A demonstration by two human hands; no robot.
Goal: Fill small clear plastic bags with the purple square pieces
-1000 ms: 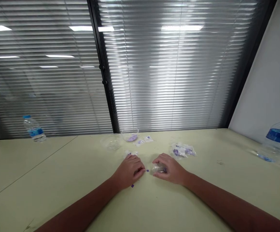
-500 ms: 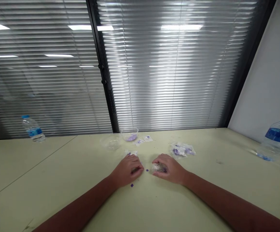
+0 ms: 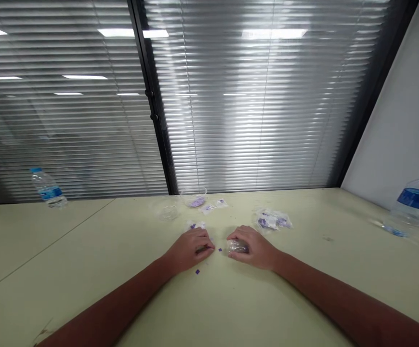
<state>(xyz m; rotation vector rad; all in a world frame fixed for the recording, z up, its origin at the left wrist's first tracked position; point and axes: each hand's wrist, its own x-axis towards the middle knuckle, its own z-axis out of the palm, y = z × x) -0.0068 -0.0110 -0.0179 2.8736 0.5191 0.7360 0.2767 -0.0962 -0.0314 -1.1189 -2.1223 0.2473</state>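
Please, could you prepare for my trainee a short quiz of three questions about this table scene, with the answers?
1. Which hand has its fingers around the clear object?
2. Fill the gap: the water bottle at the far left and the one at the far right both have caps coloured ____.
3. True or false: the clear bowl with purple bits stands nearer to the person than the clear object does.

Key:
1. The right hand.
2. Blue.
3. False; it stands farther away, near the blinds.

Clear container (image 3: 237,246) in right hand (image 3: 257,248); purple squares (image 3: 197,272) flat
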